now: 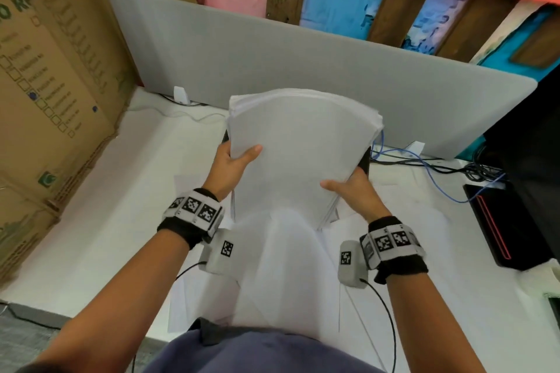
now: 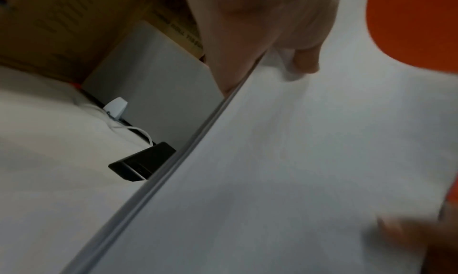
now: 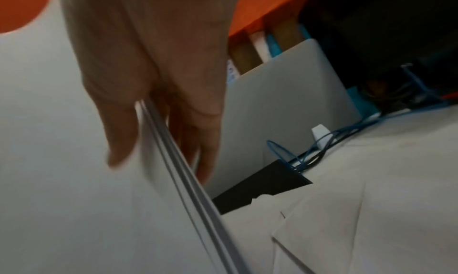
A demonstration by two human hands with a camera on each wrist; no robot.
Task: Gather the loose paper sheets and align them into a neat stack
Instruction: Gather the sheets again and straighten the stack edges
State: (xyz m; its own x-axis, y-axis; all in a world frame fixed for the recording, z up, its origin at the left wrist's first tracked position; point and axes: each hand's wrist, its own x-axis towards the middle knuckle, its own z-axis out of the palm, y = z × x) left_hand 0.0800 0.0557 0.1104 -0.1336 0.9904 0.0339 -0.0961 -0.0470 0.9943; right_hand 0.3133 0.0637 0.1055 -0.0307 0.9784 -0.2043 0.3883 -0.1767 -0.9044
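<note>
A thick bundle of white paper sheets (image 1: pixel 303 142) stands upright above the white desk (image 1: pixel 100 221), its top edge curved and uneven. My left hand (image 1: pixel 235 160) grips its left edge, thumb on the front face. My right hand (image 1: pixel 348 188) grips the right edge the same way. In the left wrist view the stack's edge (image 2: pixel 173 170) runs diagonally under my left hand (image 2: pixel 260 43). The right wrist view shows my right hand (image 3: pixel 161 101) pinching the paper edge (image 3: pixel 186 180). More loose sheets (image 1: pixel 272 266) lie on the desk below the bundle.
A grey divider panel (image 1: pixel 303 54) stands behind the paper. Cardboard boxes (image 1: pixel 45 85) wall the left side. A black device (image 1: pixel 491 221) and blue and black cables (image 1: pixel 439 166) lie at the right. A small black box (image 2: pixel 141 162) sits behind the bundle.
</note>
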